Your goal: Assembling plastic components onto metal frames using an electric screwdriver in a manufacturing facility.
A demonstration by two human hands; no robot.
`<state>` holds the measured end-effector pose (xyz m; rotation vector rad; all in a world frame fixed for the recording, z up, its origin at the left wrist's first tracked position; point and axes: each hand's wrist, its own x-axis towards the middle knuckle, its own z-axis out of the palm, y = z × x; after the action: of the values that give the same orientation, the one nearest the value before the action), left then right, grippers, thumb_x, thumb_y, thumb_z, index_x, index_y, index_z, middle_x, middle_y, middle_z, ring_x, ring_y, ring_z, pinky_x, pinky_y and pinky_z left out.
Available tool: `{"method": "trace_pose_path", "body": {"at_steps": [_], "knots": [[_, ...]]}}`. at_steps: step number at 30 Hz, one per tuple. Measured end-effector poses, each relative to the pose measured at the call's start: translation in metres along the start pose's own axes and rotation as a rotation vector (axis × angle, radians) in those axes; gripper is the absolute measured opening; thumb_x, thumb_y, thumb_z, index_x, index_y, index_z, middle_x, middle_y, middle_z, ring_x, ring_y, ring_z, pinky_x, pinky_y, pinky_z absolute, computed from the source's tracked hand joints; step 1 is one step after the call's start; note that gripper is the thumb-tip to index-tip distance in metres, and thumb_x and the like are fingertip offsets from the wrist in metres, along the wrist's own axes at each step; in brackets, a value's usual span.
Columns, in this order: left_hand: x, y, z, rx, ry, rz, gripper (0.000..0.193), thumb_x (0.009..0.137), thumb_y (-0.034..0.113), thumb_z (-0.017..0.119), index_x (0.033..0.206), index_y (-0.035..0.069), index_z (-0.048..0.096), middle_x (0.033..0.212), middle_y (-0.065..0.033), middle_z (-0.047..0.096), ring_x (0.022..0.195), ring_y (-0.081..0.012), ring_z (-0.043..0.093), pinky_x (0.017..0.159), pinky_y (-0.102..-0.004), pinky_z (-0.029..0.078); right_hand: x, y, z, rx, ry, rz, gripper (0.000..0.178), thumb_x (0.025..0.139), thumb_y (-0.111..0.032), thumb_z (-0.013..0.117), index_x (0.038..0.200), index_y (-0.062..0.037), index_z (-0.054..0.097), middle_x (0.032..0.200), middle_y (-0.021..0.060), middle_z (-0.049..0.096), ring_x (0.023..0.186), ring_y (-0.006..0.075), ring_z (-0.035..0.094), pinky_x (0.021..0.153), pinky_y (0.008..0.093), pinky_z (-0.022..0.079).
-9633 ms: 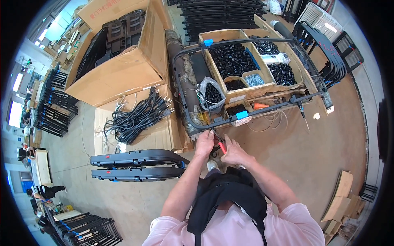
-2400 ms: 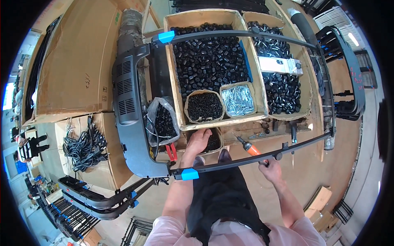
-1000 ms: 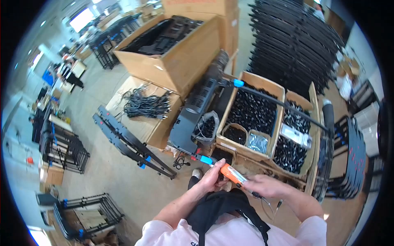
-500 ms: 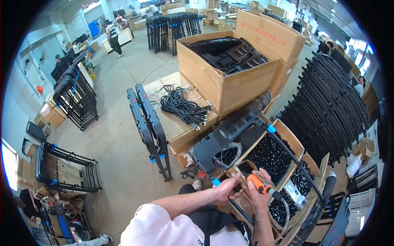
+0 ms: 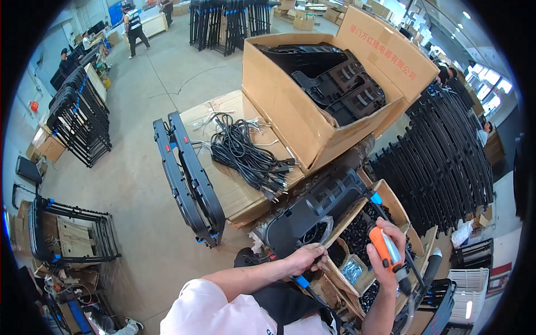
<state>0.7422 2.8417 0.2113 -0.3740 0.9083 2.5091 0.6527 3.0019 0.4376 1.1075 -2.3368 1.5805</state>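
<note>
In my right hand (image 5: pixel 383 274) is an orange air screwdriver (image 5: pixel 382 245), its bit end tilted up and away, with a hose running down from its near end. My left hand (image 5: pixel 306 258) is closed, its fingertips pinched together; something dark shows at them, too small to name. That hand is beside a black frame with a blue sleeve (image 5: pixel 302 281), and below a black plastic panel (image 5: pixel 318 202) with vent slots. Between my hands lie small silvery screws (image 5: pixel 352 271) in a cardboard compartment. Small black parts (image 5: pixel 354 234) fill the boxes around the screwdriver.
Ahead, a large carton (image 5: pixel 290 111) holds black moulded panels, beside a bundle of black cables (image 5: pixel 245 153) on a cardboard top. Two upright black frames (image 5: pixel 190 184) stand to the left. Stacked black frames (image 5: pixel 441 162) rise at the right. Other people (image 5: pixel 134 28) are far back.
My right hand has carried the screwdriver to the right, away from my left hand, and its bit now points upward. The view has shifted, and the silvery screws have come into sight.
</note>
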Motion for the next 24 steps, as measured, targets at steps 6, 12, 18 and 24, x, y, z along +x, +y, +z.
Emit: {"method": "trace_pose_path", "body": {"at_steps": [6, 12, 18, 24], "knots": [[0.015, 0.031, -0.017, -0.056, -0.031, -0.027, 0.031, 0.114, 0.033, 0.052, 0.104, 0.008, 0.067, 0.091, 0.0, 0.066, 0.074, -0.0085, 0.057, 0.059, -0.0229, 0.046, -0.001, 0.031, 0.048, 0.082, -0.042, 0.174, 0.052, 0.084, 0.001, 0.08, 0.132, -0.0044, 0.061, 0.133, 0.0204, 0.067, 0.13, 0.0371, 0.063, 0.112, 0.051, 0.05], [0.011, 0.06, -0.029, -0.012, 0.011, -0.084, 0.032, 0.112, 0.034, 0.057, 0.115, 0.007, 0.072, 0.092, 0.0022, 0.069, 0.074, -0.0066, 0.059, 0.061, -0.0218, 0.046, 0.019, 0.035, 0.069, 0.131, 0.066, 0.139, 0.057, 0.084, 0.006, 0.079, 0.136, -0.0064, 0.058, 0.132, 0.0189, 0.067, 0.127, 0.032, 0.064, 0.112, 0.0481, 0.051], [0.012, 0.074, -0.037, -0.007, -0.014, -0.004, 0.033, 0.112, 0.026, 0.058, 0.137, 0.006, 0.068, 0.092, 0.0025, 0.069, 0.073, -0.0064, 0.058, 0.061, -0.0208, 0.045, 0.013, 0.047, 0.087, 0.153, 0.068, 0.304, 0.057, 0.084, 0.007, 0.078, 0.136, -0.0033, 0.056, 0.132, 0.0199, 0.068, 0.125, 0.029, 0.065, 0.11, 0.0432, 0.052], [0.012, 0.077, -0.045, -0.029, 0.079, 0.095, 0.021, 0.11, 0.025, 0.061, 0.111, 0.005, 0.065, 0.091, -0.0023, 0.071, 0.066, -0.0066, 0.059, 0.052, -0.0213, 0.045, 0.019, 0.05, 0.1, 0.232, 0.094, 0.387, 0.056, 0.084, 0.005, 0.077, 0.134, -0.003, 0.056, 0.129, 0.018, 0.068, 0.123, 0.028, 0.066, 0.109, 0.0434, 0.052]]}}
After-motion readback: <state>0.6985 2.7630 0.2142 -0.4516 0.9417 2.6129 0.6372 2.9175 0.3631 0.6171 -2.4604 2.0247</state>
